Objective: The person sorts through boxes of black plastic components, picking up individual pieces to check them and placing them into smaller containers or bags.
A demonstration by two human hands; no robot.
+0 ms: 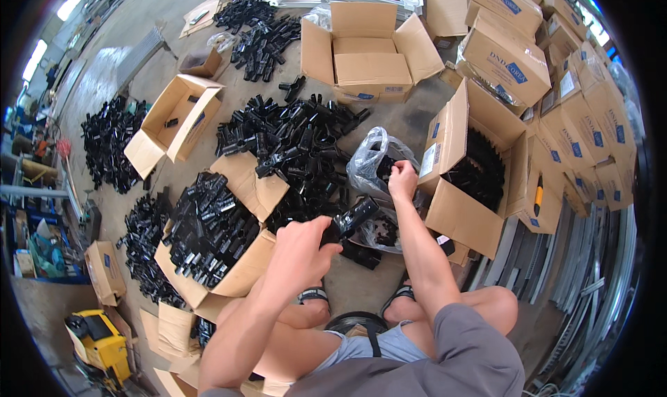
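Note:
My left hand [303, 252] is closed around a glossy black pipe fitting [356, 218], a short tube with a branch, held tilted in front of my knees. Farther ahead and to the right, my right hand [403, 180] has its fingers pinched together at the edge of a clear plastic bag [368, 162]. Whatever sits between those fingers is too small or hidden to tell. Dark small pieces show inside the bag's openings. Just past the left hand lies a large heap of black pipe fittings [299, 136] on the floor.
An open carton of black parts [479, 168] stands at my right, beside stacked closed cartons [507, 63]. Another carton full of fittings [240, 275] is at my left. Open boxes [368, 70] stand ahead, metal profiles [528, 258] lie at right, and a yellow machine [111, 345] stands at lower left.

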